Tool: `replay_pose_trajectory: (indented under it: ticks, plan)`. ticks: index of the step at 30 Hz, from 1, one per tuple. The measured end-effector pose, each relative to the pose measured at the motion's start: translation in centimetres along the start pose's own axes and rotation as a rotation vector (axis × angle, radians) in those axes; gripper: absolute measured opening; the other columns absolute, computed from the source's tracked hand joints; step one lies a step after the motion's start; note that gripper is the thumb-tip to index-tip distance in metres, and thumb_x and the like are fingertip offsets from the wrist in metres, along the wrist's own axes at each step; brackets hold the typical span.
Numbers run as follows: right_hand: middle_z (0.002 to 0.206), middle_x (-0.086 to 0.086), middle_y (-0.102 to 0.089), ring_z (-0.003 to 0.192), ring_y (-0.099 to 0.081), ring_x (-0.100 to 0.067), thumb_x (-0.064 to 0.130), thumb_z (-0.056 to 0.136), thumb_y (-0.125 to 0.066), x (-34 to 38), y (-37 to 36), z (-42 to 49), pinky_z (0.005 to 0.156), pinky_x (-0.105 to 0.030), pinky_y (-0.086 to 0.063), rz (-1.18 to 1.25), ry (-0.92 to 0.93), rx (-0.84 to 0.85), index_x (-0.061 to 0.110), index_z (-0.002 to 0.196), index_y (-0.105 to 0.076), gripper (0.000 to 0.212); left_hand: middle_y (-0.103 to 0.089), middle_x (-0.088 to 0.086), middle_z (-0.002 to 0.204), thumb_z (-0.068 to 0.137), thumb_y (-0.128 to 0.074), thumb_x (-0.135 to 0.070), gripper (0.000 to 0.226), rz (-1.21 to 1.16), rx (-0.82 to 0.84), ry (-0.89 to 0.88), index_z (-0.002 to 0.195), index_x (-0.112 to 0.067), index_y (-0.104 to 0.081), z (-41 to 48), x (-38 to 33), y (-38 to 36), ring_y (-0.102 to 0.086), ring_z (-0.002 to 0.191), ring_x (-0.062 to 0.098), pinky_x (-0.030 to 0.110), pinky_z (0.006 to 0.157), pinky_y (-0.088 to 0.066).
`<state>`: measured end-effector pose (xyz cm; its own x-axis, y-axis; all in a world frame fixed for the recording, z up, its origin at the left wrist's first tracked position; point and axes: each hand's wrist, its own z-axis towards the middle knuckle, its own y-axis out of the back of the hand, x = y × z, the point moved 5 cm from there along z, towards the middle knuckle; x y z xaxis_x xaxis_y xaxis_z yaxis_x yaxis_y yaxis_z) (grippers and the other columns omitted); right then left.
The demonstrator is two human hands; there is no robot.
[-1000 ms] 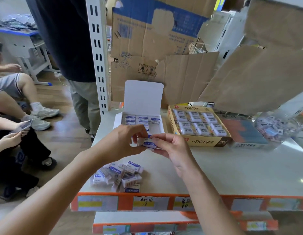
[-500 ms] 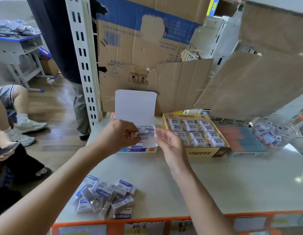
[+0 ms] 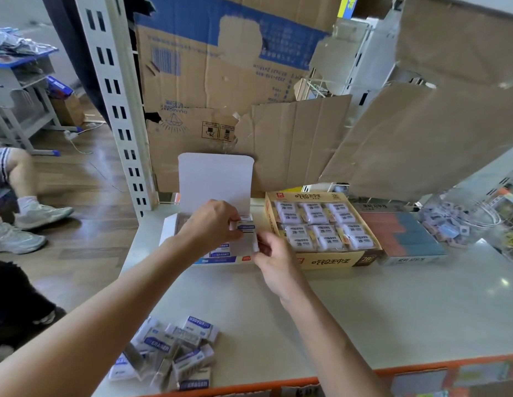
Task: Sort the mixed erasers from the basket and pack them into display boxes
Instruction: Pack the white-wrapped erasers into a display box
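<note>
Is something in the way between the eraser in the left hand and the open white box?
Nothing visible. The left hand pinches the eraser just above the white box, whose lid stands up behind; the right hand is at its right wall, beside the path.

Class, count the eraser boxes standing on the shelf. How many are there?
3: the white box at left with its lid up, the yellow box beside it, and the red-and-blue box right of that. Others may be hidden.
</note>
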<state>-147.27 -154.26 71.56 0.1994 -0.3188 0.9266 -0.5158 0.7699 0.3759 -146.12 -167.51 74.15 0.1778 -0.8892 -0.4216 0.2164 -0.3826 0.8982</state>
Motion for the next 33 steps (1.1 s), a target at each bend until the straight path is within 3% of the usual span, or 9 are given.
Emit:
replay_pose_trajectory:
  ticks: [4, 11, 15, 21, 25, 28, 30, 33]
  plan:
    - [0.104, 0.002, -0.07, 0.098, -0.062, -0.017, 0.0, 0.087, -0.051, -0.1, 0.2, 0.0, 0.088, -0.03, -0.049, -0.046, -0.003, 0.006, 0.017, 0.111, -0.065, 0.033, -0.061, 0.006, 0.11, 0.084, -0.066, -0.023, 0.032, 0.106, 0.027, 0.005, 0.114, -0.011, -0.065, 0.3, 0.0, -0.5, -0.058, 0.089, 0.02, 0.019, 0.068, -0.036]
    - [0.104, 0.003, -0.069, 0.099, -0.062, -0.015, 0.002, 0.086, -0.054, -0.3, 0.1, 0.1, 0.089, -0.028, -0.049, -0.052, -0.013, 0.03, 0.019, 0.112, -0.065, 0.033, -0.056, 0.004, 0.108, 0.08, -0.07, -0.026, 0.038, 0.13, 0.006, -0.061, 0.112, -0.013, -0.052, 0.2, -0.5, -0.7, -0.045, 0.081, 0.011, 0.019, 0.066, -0.034]
    - [0.105, 0.004, -0.068, 0.1, -0.061, -0.014, 0.002, 0.086, -0.055, -0.2, 0.1, 0.0, 0.088, -0.026, -0.048, -0.064, -0.003, 0.011, 0.018, 0.114, -0.064, 0.034, -0.054, 0.004, 0.105, 0.083, -0.067, -0.023, 0.024, 0.166, 0.018, -0.064, 0.103, -0.013, -0.057, 0.3, -0.7, -0.6, -0.045, 0.079, 0.012, 0.02, 0.064, -0.034]
    - [0.102, -0.003, -0.07, 0.099, -0.061, -0.023, 0.002, 0.085, -0.054, -0.3, 0.1, 0.0, 0.09, -0.035, -0.048, -0.065, -0.002, 0.016, 0.018, 0.11, -0.066, 0.032, -0.056, 0.004, 0.105, 0.087, -0.062, -0.018, 0.016, 0.209, 0.016, -0.066, 0.101, -0.011, -0.058, 0.8, -0.9, -0.7, -0.045, 0.079, 0.013, 0.021, 0.067, -0.035]
    - [0.106, 0.005, -0.07, 0.102, -0.062, -0.016, 0.005, 0.088, -0.055, -0.3, 0.2, -0.2, 0.093, -0.031, -0.048, -0.047, -0.008, 0.063, 0.02, 0.114, -0.065, 0.032, -0.052, -0.002, 0.095, 0.085, -0.065, -0.027, 0.023, 0.092, 0.024, -0.101, 0.102, -0.013, -0.059, 0.2, -0.7, -0.1, -0.051, 0.08, 0.015, 0.023, 0.067, -0.04]
    - [0.103, 0.002, -0.071, 0.101, -0.063, -0.02, 0.005, 0.088, -0.056, -0.4, 0.3, -0.6, 0.092, -0.034, -0.048, -0.032, 0.012, 0.081, 0.028, 0.107, -0.066, 0.031, -0.053, -0.006, 0.086, 0.082, -0.068, -0.026, 0.016, -0.043, 0.007, -0.179, 0.093, -0.015, -0.064, -1.5, -0.7, 1.5, -0.058, 0.078, 0.014, 0.024, 0.066, -0.045]
    - [0.103, -0.003, -0.07, 0.1, -0.064, -0.023, 0.007, 0.089, -0.058, -0.6, 0.5, -1.0, 0.091, -0.033, -0.049, -0.032, 0.012, 0.067, 0.03, 0.107, -0.064, 0.03, -0.056, -0.012, 0.079, 0.08, -0.071, -0.024, 0.01, -0.078, 0.067, -0.244, 0.086, -0.019, -0.065, -3.5, -0.8, 2.5, -0.058, 0.071, 0.003, 0.016, 0.062, -0.044]
    - [0.11, 0.011, -0.061, 0.101, -0.058, -0.004, 0.014, 0.091, -0.059, -0.4, 1.3, -2.1, 0.084, -0.013, -0.044, -0.131, 0.063, 0.035, 0.019, 0.124, -0.057, 0.033, -0.058, -0.017, 0.079, 0.079, -0.072, -0.027, 0.011, -0.117, 0.293, -0.274, 0.088, -0.026, -0.066, -6.8, -0.9, 3.0, -0.057, 0.076, -0.002, 0.007, 0.063, -0.042]
